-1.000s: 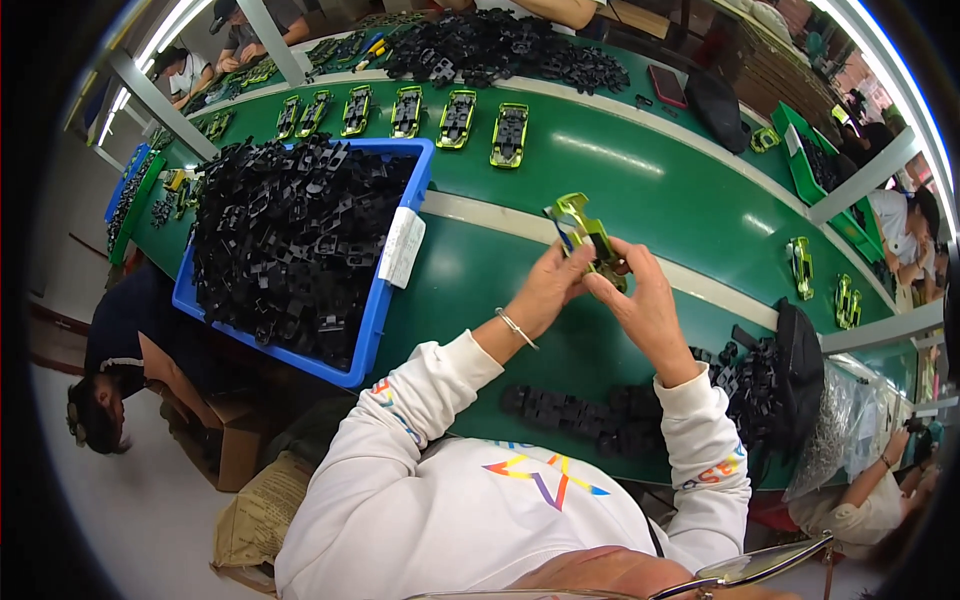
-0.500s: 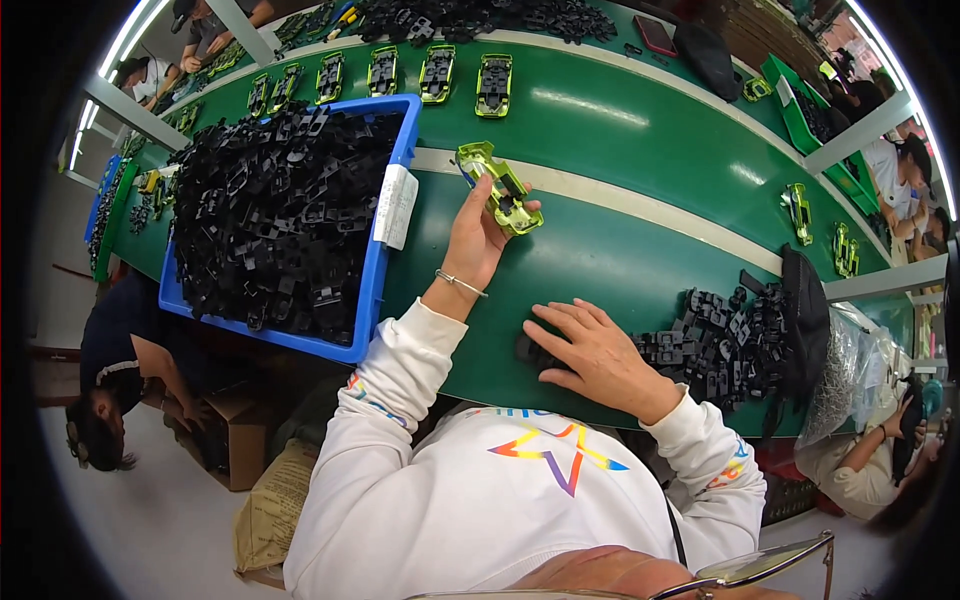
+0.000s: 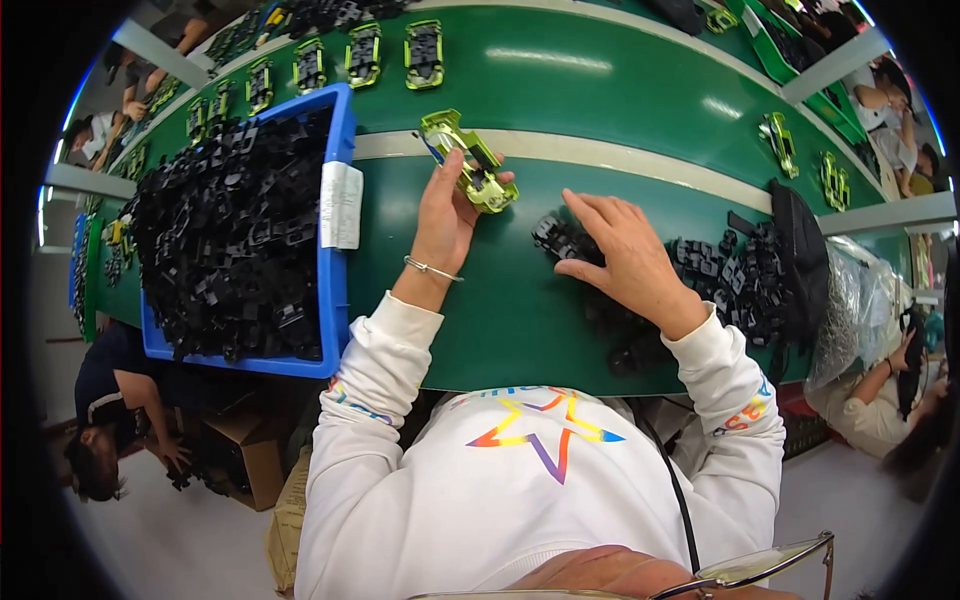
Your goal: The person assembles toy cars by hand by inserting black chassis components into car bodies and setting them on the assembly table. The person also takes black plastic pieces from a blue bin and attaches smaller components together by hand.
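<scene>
Gripping a glossy yellow-green toy car shell, left hand fingers pinching, right hand spread, seemingly touching black parts

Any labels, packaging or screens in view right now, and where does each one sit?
White paper label: rectangular, hangs on the right wall of the blue bin, left of the left hand.
Clear plastic bag: crinkled, at the table's right end.
Cardboard box: brown, on the floor under the bin.
No screens.

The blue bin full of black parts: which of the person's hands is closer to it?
Left. The left hand, holding a yellow-green toy car, is just right of the blue bin; the right hand rests farther right on loose black parts.
</scene>
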`<state>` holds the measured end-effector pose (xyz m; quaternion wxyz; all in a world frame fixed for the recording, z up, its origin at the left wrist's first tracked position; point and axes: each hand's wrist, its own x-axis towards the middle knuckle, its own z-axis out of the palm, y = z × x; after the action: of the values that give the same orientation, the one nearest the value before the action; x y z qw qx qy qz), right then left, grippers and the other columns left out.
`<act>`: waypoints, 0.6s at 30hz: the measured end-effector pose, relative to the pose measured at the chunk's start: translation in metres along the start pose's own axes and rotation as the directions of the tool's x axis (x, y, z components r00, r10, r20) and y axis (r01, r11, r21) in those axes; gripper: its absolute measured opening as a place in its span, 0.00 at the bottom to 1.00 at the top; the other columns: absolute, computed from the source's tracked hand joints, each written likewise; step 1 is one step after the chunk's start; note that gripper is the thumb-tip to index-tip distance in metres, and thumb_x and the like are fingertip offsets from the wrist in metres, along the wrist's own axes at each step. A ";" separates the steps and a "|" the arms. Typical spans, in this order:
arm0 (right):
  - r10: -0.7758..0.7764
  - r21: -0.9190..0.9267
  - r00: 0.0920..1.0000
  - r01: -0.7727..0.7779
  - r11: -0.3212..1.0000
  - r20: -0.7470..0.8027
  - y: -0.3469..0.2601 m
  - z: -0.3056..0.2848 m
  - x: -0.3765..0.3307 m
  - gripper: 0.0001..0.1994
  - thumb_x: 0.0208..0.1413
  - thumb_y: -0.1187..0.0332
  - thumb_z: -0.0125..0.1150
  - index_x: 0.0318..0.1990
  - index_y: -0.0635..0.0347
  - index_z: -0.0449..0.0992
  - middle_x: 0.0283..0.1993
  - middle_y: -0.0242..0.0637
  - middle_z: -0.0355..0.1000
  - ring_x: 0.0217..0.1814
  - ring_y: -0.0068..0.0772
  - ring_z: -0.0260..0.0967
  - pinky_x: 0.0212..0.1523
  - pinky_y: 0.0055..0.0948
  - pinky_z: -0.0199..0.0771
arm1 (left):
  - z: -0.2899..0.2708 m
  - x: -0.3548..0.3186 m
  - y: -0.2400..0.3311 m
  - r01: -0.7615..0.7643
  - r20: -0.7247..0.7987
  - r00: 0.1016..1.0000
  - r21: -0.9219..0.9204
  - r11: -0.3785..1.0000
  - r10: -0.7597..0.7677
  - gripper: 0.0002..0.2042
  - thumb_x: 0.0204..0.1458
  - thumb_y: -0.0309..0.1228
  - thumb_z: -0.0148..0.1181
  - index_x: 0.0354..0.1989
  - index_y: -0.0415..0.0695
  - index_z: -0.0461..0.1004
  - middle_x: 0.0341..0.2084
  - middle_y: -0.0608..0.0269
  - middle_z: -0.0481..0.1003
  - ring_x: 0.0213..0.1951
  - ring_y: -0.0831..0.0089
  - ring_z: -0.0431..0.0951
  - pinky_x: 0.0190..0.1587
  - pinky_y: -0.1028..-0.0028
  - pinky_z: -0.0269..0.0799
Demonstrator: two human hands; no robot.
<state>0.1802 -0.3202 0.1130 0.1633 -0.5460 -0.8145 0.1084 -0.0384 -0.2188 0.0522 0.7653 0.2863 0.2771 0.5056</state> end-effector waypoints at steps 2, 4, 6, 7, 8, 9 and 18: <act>0.059 -0.030 0.998 -0.059 0.998 -0.024 -0.002 -0.004 -0.006 0.37 0.49 0.56 0.70 0.65 0.61 0.63 0.57 0.45 0.68 0.59 0.49 0.64 0.61 0.42 0.62 | -0.003 0.001 -0.001 -0.013 0.002 1.000 0.013 1.000 0.013 0.20 0.64 0.48 0.49 0.53 0.43 0.66 0.46 0.53 0.76 0.45 0.61 0.80 0.49 0.65 0.76; 0.101 -0.044 0.995 -0.100 0.994 0.006 -0.003 -0.002 -0.015 0.37 0.49 0.57 0.70 0.64 0.61 0.63 0.55 0.44 0.68 0.57 0.49 0.64 0.59 0.42 0.63 | -0.002 0.001 0.001 -0.009 0.009 1.000 0.013 1.000 0.009 0.21 0.64 0.48 0.49 0.53 0.43 0.66 0.45 0.52 0.76 0.45 0.61 0.80 0.49 0.65 0.76; 0.133 -0.056 0.991 -0.131 0.990 0.031 -0.003 0.002 -0.017 0.36 0.49 0.57 0.70 0.64 0.61 0.64 0.54 0.44 0.69 0.56 0.49 0.65 0.58 0.42 0.63 | -0.001 0.002 0.000 -0.018 0.017 1.000 0.015 1.000 0.018 0.21 0.64 0.48 0.49 0.54 0.43 0.65 0.45 0.53 0.76 0.46 0.61 0.80 0.48 0.64 0.77; 0.122 -0.060 0.992 -0.121 0.991 0.017 -0.003 0.004 -0.016 0.34 0.49 0.58 0.70 0.62 0.63 0.65 0.52 0.44 0.70 0.55 0.48 0.66 0.57 0.41 0.64 | -0.001 0.001 0.000 -0.018 0.017 1.000 0.015 1.000 0.017 0.21 0.64 0.48 0.49 0.54 0.43 0.65 0.45 0.53 0.76 0.46 0.61 0.80 0.48 0.64 0.77; 0.108 -0.063 0.994 -0.107 0.992 0.001 -0.004 0.005 -0.015 0.33 0.48 0.59 0.70 0.60 0.64 0.67 0.50 0.44 0.70 0.54 0.48 0.67 0.57 0.41 0.65 | 0.000 0.001 0.000 -0.019 0.023 1.000 0.019 1.000 0.019 0.21 0.65 0.47 0.49 0.54 0.43 0.65 0.46 0.53 0.76 0.46 0.62 0.80 0.48 0.65 0.77; 0.100 -0.061 0.995 -0.100 0.993 0.001 -0.004 0.005 -0.013 0.33 0.48 0.59 0.70 0.60 0.64 0.67 0.50 0.44 0.70 0.54 0.48 0.67 0.57 0.41 0.65 | -0.001 -0.001 0.001 -0.025 0.025 0.999 0.025 0.999 0.025 0.21 0.65 0.47 0.49 0.55 0.43 0.64 0.46 0.53 0.75 0.46 0.62 0.80 0.48 0.65 0.77; 0.195 0.345 0.947 -0.100 0.933 -0.255 -0.017 -0.008 0.019 0.29 0.51 0.60 0.70 0.58 0.65 0.70 0.43 0.46 0.74 0.40 0.47 0.73 0.40 0.37 0.74 | 0.011 -0.019 -0.009 -0.009 0.023 1.000 -0.102 0.995 0.012 0.30 0.66 0.57 0.34 0.61 0.43 0.63 0.48 0.57 0.74 0.47 0.64 0.77 0.52 0.64 0.73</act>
<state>0.1615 -0.3092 0.1290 0.3585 -0.5813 -0.7094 0.1745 -0.0313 -0.2408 0.0558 0.7794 0.2542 0.2405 0.5197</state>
